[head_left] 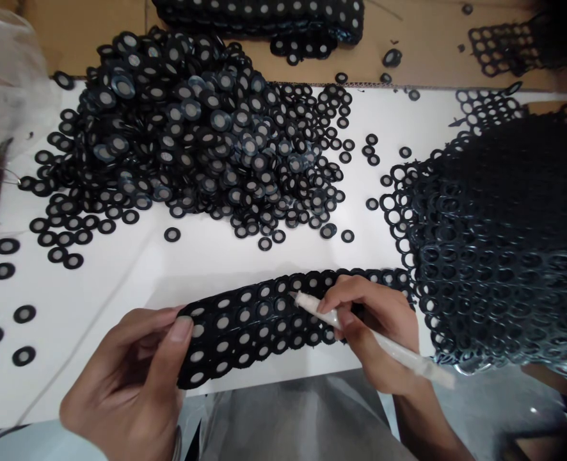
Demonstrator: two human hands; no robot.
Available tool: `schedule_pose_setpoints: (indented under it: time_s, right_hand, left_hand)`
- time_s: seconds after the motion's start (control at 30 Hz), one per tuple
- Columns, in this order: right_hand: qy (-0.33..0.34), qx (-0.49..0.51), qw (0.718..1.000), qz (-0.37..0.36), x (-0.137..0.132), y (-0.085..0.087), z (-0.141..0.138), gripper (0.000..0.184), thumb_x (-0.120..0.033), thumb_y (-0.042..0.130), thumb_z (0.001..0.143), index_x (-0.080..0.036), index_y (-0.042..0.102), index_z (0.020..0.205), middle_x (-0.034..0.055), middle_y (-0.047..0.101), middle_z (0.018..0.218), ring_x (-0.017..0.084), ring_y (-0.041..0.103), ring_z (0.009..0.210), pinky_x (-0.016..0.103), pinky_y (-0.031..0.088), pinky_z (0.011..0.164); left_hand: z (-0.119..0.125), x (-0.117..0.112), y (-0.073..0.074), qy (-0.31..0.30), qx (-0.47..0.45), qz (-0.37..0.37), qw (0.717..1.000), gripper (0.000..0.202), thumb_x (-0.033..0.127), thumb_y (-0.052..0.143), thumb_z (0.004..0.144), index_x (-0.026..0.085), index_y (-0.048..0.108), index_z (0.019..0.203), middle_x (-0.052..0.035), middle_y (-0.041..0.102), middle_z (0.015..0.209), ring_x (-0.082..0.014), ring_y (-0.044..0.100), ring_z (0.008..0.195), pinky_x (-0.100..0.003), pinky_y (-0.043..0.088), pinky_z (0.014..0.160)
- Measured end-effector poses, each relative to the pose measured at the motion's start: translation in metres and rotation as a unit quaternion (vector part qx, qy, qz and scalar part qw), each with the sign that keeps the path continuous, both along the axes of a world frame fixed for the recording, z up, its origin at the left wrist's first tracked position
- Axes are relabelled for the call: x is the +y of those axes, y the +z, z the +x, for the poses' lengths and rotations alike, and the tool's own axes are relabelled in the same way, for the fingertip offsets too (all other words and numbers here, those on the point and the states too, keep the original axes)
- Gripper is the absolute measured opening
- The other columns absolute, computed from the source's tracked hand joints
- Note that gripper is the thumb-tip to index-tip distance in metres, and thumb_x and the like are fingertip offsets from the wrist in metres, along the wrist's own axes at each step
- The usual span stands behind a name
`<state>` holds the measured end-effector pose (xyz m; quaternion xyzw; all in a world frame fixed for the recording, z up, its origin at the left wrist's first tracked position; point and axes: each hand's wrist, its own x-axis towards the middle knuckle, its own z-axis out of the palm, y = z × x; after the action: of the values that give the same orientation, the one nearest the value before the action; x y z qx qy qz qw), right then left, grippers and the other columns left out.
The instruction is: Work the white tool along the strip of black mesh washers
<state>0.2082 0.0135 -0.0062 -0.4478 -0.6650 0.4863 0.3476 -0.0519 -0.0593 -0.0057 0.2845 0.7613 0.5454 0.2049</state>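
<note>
Well, black disc-studded strip (244, 326), near centre, should be light, bendy; hold by edges; left hand (130, 378) pinches its left end; right hand (379, 310) grips white pen-shaped tool (395, 350) over it.

Lettering: none readable | white pen (390, 347): no brand or print legible; black strip (245, 326): no numbers legible | pile of discs (208, 137): no markings legible; black netting (485, 243): no tag legible | cardboard (427, 41): no printing or signs legible; plastic bag (5, 70): no label legible
</note>
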Motion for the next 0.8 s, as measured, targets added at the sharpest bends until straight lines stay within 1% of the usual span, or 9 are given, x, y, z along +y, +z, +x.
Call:
schedule_pose_setpoints:
  time_s: [0.13, 0.27, 0.37, 0.47, 0.6, 0.67, 0.8]
  right_hand:
    - [0.005, 0.008, 1.0, -0.001, -0.001, -0.0019, 0.0005, 0.026, -0.013, 0.058, 0.098, -0.028, 0.076, 0.109, -0.0043, 0.068, 0.081, 0.015, 0.064, 0.065, 0.033, 0.045, 0.062]
    - [0.007, 0.008, 1.0, -0.009, -0.0012, -0.0034, 0.0005, 0.029, -0.011, 0.059, 0.095, -0.029, 0.077, 0.108, -0.0049, 0.067, 0.08, 0.015, 0.062, 0.064, 0.033, 0.045, 0.062]
    - [0.006, 0.008, 1.0, -0.007, -0.0007, -0.0025, -0.0001, 0.03, -0.01, 0.059, 0.092, -0.029, 0.077, 0.107, -0.0053, 0.067, 0.078, 0.015, 0.061, 0.063, 0.032, 0.044, 0.061]
    - [0.009, 0.01, 1.0, -0.004, 0.0002, -0.0009, -0.0014, 0.032, -0.008, 0.059, 0.09, -0.028, 0.077, 0.107, -0.0049, 0.07, 0.081, 0.015, 0.063, 0.064, 0.032, 0.046, 0.061]
    - [0.014, 0.009, 1.0, -0.003, 0.0011, -0.0005, -0.003, 0.033, -0.006, 0.06, 0.088, -0.027, 0.077, 0.106, -0.0034, 0.074, 0.086, 0.016, 0.067, 0.067, 0.033, 0.048, 0.063]
    - [0.011, 0.016, 1.0, -0.005, 0.0007, -0.0012, -0.0023, 0.032, -0.007, 0.061, 0.088, -0.027, 0.077, 0.106, -0.0029, 0.073, 0.085, 0.016, 0.067, 0.067, 0.033, 0.048, 0.063]
    - [-0.011, 0.059, 0.998, -0.035, -0.0023, -0.0016, 0.0012, 0.029, -0.009, 0.06, 0.095, -0.027, 0.079, 0.107, -0.0035, 0.065, 0.078, 0.016, 0.061, 0.062, 0.032, 0.046, 0.06]
  left_hand:
    - [0.0011, 0.0027, 0.002, -0.001, 0.0, 0.005, 1.0, 0.014, 0.024, 0.1, 0.076, 0.024, 0.09, 0.087, 0.0027, 0.078, 0.079, -0.0116, 0.065, 0.069, -0.026, 0.051, 0.063]
    - [0.0014, 0.0026, 0.0022, -0.001, 0.0, 0.002, 1.0, 0.014, 0.026, 0.1, 0.078, 0.023, 0.09, 0.087, 0.0026, 0.077, 0.079, -0.0128, 0.065, 0.069, -0.028, 0.051, 0.062]
    - [0.0013, 0.001, 0.0016, -0.003, -0.004, 0.006, 1.0, 0.012, 0.023, 0.098, 0.081, 0.023, 0.089, 0.088, 0.0021, 0.077, 0.08, -0.0125, 0.064, 0.069, -0.028, 0.051, 0.063]
    - [0.0002, -0.0008, 0.0007, -0.009, 0.002, 0.008, 1.0, 0.01, 0.022, 0.097, 0.083, 0.023, 0.09, 0.09, 0.0013, 0.079, 0.083, -0.0128, 0.065, 0.071, -0.029, 0.051, 0.065]
    - [-0.0008, -0.0024, 0.0, -0.017, 0.018, 0.013, 1.0, 0.01, 0.024, 0.096, 0.081, 0.025, 0.09, 0.089, 0.0021, 0.078, 0.08, -0.014, 0.062, 0.07, -0.032, 0.048, 0.064]
    - [-0.0002, -0.0026, 0.0, -0.017, 0.017, 0.013, 1.0, 0.01, 0.023, 0.096, 0.081, 0.025, 0.089, 0.088, 0.0025, 0.076, 0.078, -0.0138, 0.059, 0.069, -0.032, 0.045, 0.063]
    - [0.0012, -0.003, -0.0008, -0.002, 0.001, 0.022, 1.0, 0.012, 0.023, 0.097, 0.08, 0.024, 0.089, 0.089, 0.0022, 0.076, 0.08, -0.0136, 0.059, 0.069, -0.032, 0.045, 0.063]
